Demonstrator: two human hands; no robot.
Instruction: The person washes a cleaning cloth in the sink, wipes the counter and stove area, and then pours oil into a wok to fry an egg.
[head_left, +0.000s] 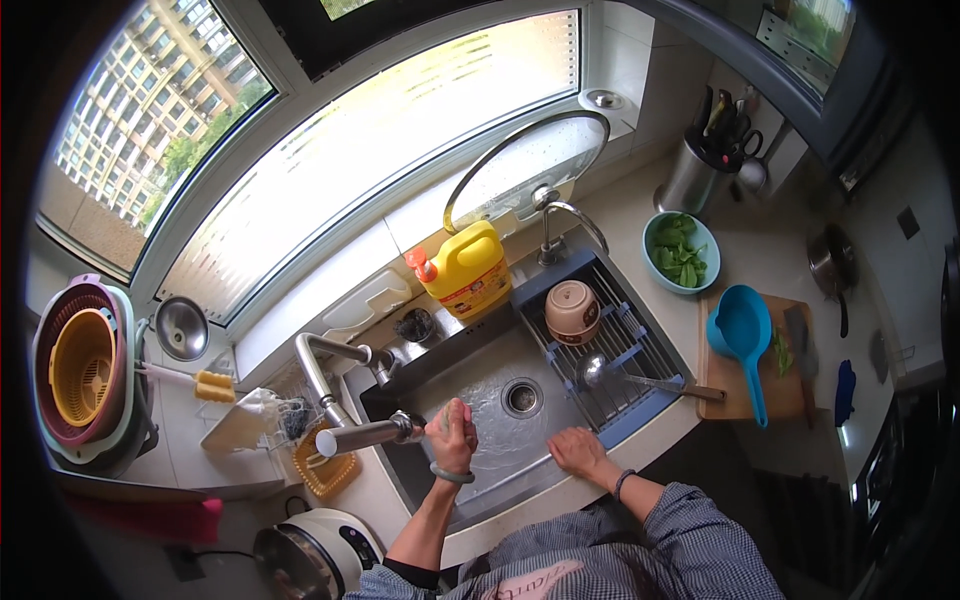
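My left hand, a bangle on its wrist, is closed around something pinkish and green, mostly hidden by the fingers, over the left part of the steel sink. Close beside it is the head of the steel faucet. Water is spread over the sink floor near the drain. My right hand rests at the sink's front edge, just below the roll-up drying rack; its fingers are curled, and whether they hold anything cannot be told. On the rack are stacked bowls and a metal ladle with a wooden-ended handle.
Behind the sink stands a yellow detergent jug and a glass lid. To the right are a bowl of leafy greens, a blue dipper on a cutting board and a knife holder. Nested colanders stand left.
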